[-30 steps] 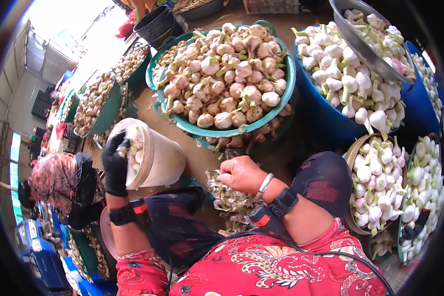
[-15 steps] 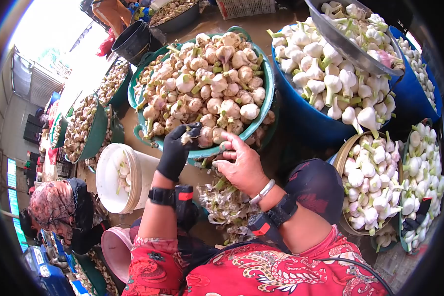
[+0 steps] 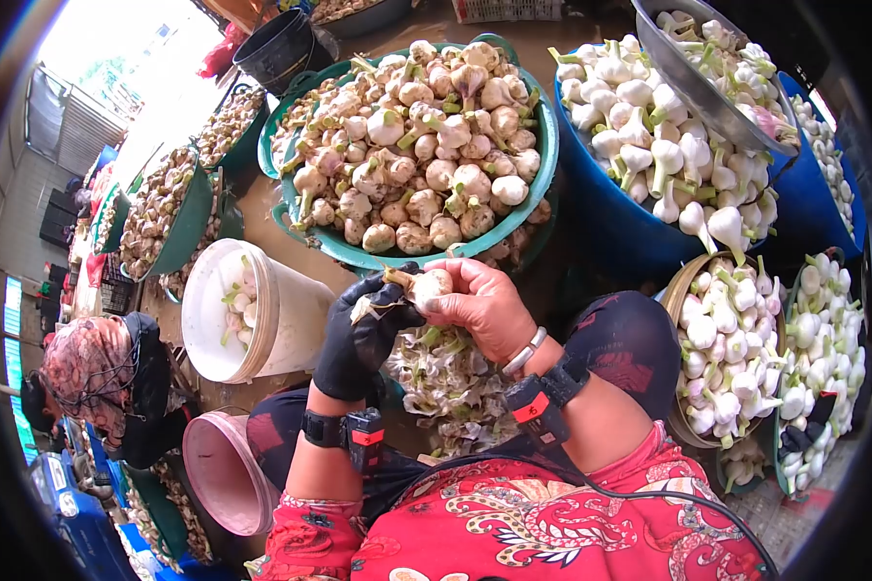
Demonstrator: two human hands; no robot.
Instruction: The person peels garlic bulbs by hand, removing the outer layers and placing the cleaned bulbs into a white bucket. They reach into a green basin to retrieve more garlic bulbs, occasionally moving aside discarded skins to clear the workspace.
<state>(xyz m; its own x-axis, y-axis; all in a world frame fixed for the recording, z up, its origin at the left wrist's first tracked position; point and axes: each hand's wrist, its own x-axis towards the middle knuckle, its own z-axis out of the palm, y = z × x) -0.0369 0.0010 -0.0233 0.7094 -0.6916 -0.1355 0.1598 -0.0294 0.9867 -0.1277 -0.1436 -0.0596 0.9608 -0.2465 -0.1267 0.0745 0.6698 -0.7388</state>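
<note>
Between my two hands is a garlic bulb (image 3: 428,287) with a short stem and brownish-white skin. My right hand (image 3: 489,312), bare with a bracelet at the wrist, pinches the bulb from the right. In a black glove, my left hand (image 3: 351,334) closes on the stem side, and a pale scrap of skin shows against its fingers. Just beyond the hands stands a green basin (image 3: 378,259) heaped with unpeeled garlic (image 3: 412,145). Below them lies a pile of garlic peelings (image 3: 446,387).
A white bucket (image 3: 295,324) with a few peeled bulbs and a pink bucket (image 3: 225,474) stand at left. A blue tub (image 3: 601,198) of white garlic, topped by a metal basin (image 3: 688,87), is at right. Another person (image 3: 107,378) sits at far left.
Both hands have drawn back from the basin's near edge toward my body. A garlic bulb is now held between them, and the right fingers have closed on it.
</note>
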